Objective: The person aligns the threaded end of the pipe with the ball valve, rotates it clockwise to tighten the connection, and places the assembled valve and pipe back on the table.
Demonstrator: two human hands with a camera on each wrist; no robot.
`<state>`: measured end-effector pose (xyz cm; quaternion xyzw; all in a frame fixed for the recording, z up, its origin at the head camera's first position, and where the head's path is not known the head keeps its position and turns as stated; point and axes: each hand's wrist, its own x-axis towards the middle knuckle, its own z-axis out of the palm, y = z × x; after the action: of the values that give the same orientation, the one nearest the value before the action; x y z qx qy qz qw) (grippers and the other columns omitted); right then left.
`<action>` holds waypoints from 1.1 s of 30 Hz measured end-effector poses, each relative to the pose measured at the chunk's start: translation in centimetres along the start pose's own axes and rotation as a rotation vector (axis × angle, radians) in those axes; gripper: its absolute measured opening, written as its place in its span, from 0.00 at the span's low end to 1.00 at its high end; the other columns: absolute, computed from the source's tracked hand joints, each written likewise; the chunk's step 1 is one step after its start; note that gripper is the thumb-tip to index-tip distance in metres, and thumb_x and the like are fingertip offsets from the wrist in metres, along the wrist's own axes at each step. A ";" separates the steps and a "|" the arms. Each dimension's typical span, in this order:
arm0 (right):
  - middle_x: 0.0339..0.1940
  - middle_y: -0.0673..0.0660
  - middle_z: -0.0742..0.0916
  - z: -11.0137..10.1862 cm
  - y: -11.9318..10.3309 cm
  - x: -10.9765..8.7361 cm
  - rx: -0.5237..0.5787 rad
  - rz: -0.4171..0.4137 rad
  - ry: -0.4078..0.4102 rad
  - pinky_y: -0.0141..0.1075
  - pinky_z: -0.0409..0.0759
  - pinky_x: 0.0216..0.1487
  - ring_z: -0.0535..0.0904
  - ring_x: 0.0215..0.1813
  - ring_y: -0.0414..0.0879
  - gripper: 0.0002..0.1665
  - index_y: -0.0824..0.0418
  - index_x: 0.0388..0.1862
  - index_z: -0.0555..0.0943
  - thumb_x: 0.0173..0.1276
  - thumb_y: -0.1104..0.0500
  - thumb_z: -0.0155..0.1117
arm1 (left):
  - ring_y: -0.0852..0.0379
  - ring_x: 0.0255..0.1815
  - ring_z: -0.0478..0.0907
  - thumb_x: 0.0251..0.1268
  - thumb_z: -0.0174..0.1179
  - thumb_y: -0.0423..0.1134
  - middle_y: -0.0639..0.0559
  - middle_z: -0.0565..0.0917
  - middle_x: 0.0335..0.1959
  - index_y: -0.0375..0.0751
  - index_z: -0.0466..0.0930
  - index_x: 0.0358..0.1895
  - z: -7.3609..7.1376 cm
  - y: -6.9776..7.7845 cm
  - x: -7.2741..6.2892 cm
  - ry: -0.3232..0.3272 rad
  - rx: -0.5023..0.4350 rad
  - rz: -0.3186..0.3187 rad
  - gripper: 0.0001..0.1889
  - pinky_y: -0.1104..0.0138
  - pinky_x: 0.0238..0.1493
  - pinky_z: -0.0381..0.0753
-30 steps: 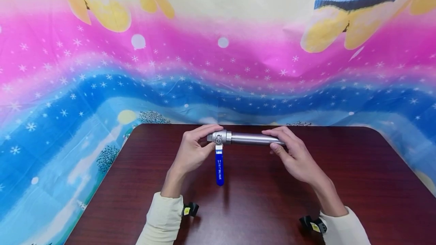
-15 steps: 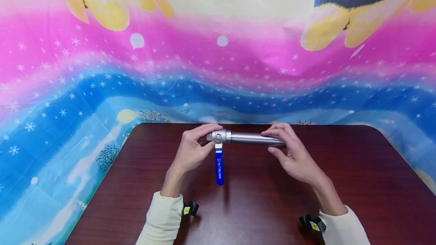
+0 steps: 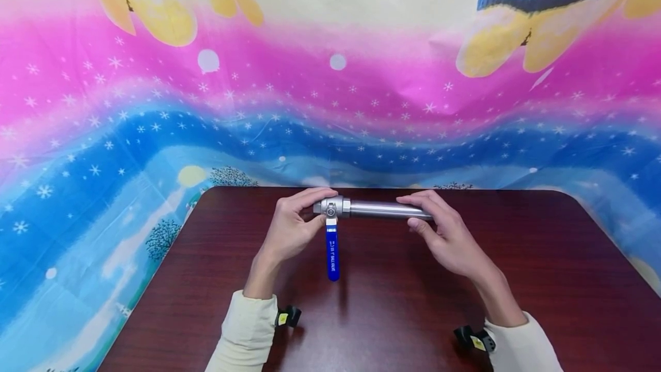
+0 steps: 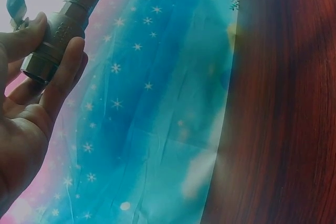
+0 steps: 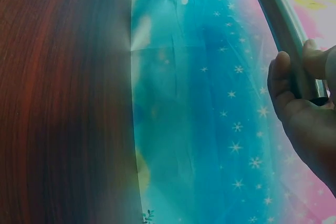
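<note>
One silver valve (image 3: 338,206) and one steel pipe (image 3: 379,210) lie end to end in a nearly level line, held up over the far part of the table (image 3: 372,309). The left hand (image 3: 289,231) pinches the valve, thumb on the near side and fingers across the far side. The right hand (image 3: 454,248) pinches the pipe close to its free end, thumb below and fingers above. The pipe's other end meets the hexagonal collar of the valve; how deep it sits cannot be told.

From the valve a blue handle (image 3: 333,254) points back toward the person, square to the pipe, with "BALL VALVE" in white letters. The left thumb is just beside the root of the handle. In the left wrist view the valve's outer hexagonal end faces the palm; in the right wrist view the pipe's dark open end is near the palm.

Both sleeves (image 3: 247,329) are cream, with a black device (image 3: 472,340) bearing a yellow label at each wrist. Behind the table hangs a pink and blue cloth (image 3: 320,96) printed with snowflakes.
</note>
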<state>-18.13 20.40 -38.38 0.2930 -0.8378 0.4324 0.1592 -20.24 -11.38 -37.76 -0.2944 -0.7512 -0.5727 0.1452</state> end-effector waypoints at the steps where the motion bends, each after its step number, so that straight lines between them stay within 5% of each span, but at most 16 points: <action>1: 0.61 0.54 0.83 0.0 0.0 0.0 0.007 0.001 -0.003 0.26 0.82 0.42 0.82 0.43 0.41 0.30 0.53 0.72 0.80 0.76 0.73 0.63 | 0.47 0.53 0.87 0.57 0.65 0.12 0.37 0.88 0.61 0.31 0.87 0.60 0.0 0.0 0.0 0.000 -0.002 0.000 0.26 0.64 0.54 0.92; 6: 0.61 0.53 0.83 0.0 0.0 -0.1 0.033 0.024 -0.012 0.28 0.87 0.44 0.84 0.42 0.43 0.28 0.53 0.73 0.80 0.78 0.71 0.61 | 0.50 0.52 0.87 0.56 0.65 0.11 0.36 0.88 0.61 0.31 0.88 0.59 0.0 -0.2 0.0 -0.003 -0.014 0.008 0.27 0.61 0.53 0.92; 10: 0.63 0.53 0.82 0.1 -0.2 -0.1 0.028 0.032 0.004 0.24 0.80 0.56 0.79 0.57 0.38 0.28 0.52 0.71 0.81 0.77 0.70 0.64 | 0.50 0.52 0.87 0.56 0.65 0.11 0.36 0.88 0.61 0.31 0.88 0.60 0.1 -0.4 0.0 -0.006 -0.015 0.016 0.27 0.64 0.53 0.92; 14: 0.66 0.55 0.79 0.3 -0.5 -0.1 0.058 0.043 0.022 0.20 0.78 0.56 0.73 0.65 0.37 0.31 0.54 0.70 0.81 0.72 0.74 0.68 | 0.49 0.53 0.87 0.56 0.66 0.12 0.37 0.88 0.61 0.32 0.88 0.60 0.2 -0.4 0.0 -0.007 -0.006 0.005 0.27 0.66 0.53 0.91; 17: 0.66 0.55 0.77 0.2 -0.6 -0.1 0.067 0.044 0.030 0.20 0.80 0.48 0.72 0.65 0.37 0.32 0.56 0.68 0.81 0.70 0.77 0.68 | 0.48 0.53 0.87 0.56 0.66 0.12 0.38 0.88 0.61 0.32 0.88 0.60 0.2 -0.4 0.0 -0.005 -0.004 -0.004 0.27 0.66 0.54 0.91; 33: 0.62 0.53 0.84 0.3 0.0 0.1 -0.025 -0.010 0.049 0.20 0.74 0.53 0.76 0.61 0.35 0.31 0.53 0.68 0.83 0.71 0.75 0.68 | 0.47 0.52 0.87 0.56 0.65 0.12 0.36 0.88 0.62 0.32 0.88 0.60 0.0 -0.3 0.0 -0.006 -0.003 -0.008 0.27 0.66 0.53 0.92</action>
<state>-18.22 20.09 -38.54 0.2848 -0.8373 0.4283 0.1856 -20.44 -11.44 -38.02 -0.2936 -0.7518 -0.5735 0.1401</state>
